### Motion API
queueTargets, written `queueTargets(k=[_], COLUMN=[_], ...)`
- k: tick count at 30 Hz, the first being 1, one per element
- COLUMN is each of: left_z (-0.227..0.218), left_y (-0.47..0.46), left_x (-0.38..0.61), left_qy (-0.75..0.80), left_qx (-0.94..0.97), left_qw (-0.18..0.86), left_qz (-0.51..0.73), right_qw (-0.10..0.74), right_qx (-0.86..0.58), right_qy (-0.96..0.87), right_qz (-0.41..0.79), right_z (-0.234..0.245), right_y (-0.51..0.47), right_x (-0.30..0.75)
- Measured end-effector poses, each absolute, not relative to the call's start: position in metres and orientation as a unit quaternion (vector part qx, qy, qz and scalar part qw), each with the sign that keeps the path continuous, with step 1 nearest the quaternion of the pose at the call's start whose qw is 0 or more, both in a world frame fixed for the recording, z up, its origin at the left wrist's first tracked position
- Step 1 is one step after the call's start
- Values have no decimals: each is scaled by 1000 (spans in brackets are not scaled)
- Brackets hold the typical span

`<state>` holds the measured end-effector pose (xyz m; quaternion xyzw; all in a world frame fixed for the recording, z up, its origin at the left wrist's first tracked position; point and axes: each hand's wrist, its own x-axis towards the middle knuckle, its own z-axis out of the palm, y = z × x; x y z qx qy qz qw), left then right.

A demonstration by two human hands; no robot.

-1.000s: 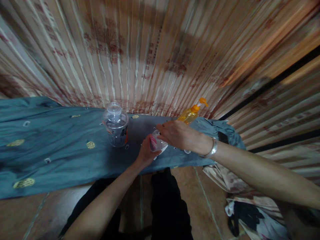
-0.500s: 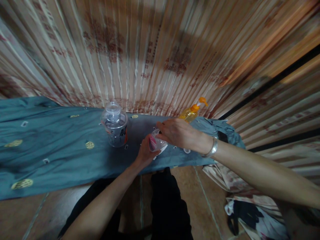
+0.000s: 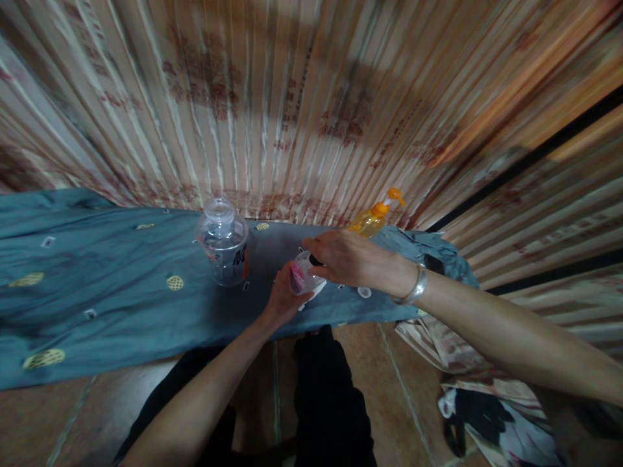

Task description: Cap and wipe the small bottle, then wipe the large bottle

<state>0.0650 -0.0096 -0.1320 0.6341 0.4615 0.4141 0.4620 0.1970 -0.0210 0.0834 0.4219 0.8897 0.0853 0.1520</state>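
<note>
My left hand [image 3: 285, 292] is closed around the side of a small clear plastic cup [image 3: 302, 280] with a pink patch on it. Over the cup's right side, my right hand [image 3: 343, 259] is closed, its fingers pinching a small black thing [image 3: 315, 261] mostly hidden by the hand; its kind cannot be made out. Something white and flat [image 3: 317, 293] shows below the cup. To the right lies a small whitish round piece [image 3: 364, 292] on the cloth. Behind my right hand stands a pump bottle [image 3: 368, 224] of yellow liquid with an orange pump.
A large clear plastic cup [image 3: 226, 259] with a domed top stands to the left on the blue-green cloth [image 3: 131, 279] covering a narrow surface. A pleated curtain [image 3: 272, 117] hangs behind. Dark and white fabric [image 3: 491, 421] lies at lower right.
My right hand has shifted slightly, and more of the black thing shows at its fingers. My left hand keeps its hold on the small cup.
</note>
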Motion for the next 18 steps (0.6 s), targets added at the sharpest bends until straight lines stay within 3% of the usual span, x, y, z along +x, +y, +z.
queueTargets(k=[5, 11, 18], left_z=[-136, -135, -125], left_y=[-9, -10, -14], left_x=[65, 64, 63], left_qy=[456, 458, 470], left_qx=[630, 622, 565], left_qw=[454, 459, 486], left_qz=[434, 439, 473], right_qw=[173, 123, -136], right_qx=[432, 484, 594], right_qy=[879, 863, 792], right_qz=[102, 74, -17], right_z=[78, 77, 46], right_y=[-19, -15, -23], right_x=[195, 196, 233])
